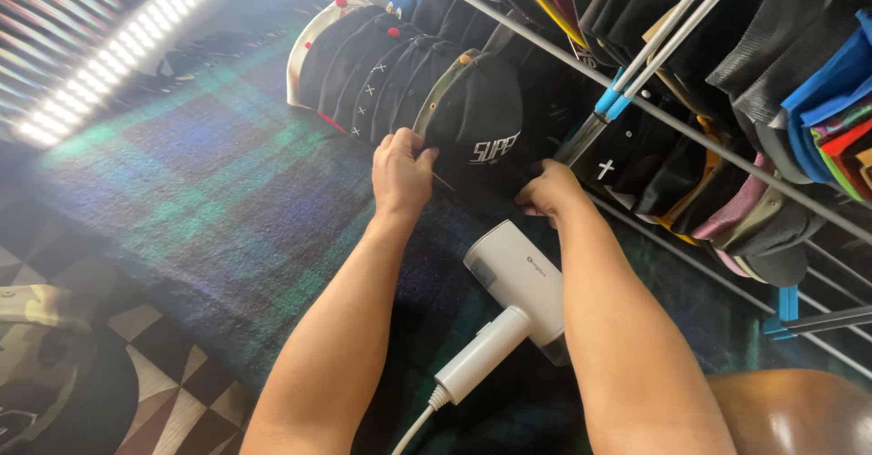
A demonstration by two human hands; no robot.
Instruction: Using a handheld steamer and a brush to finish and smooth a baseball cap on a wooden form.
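Both hands pinch a soft, light black cap [477,137] at the near end of a cap row on the plaid blanket [209,201], left hand [401,173] at its side, right hand [548,190] apparently gripping underneath, white steamer [509,305] between the forearms.

You have no packages, signs or screens here; only a small grey printed label [527,274] on the white handheld steamer [509,305], at five o'clock from centre.
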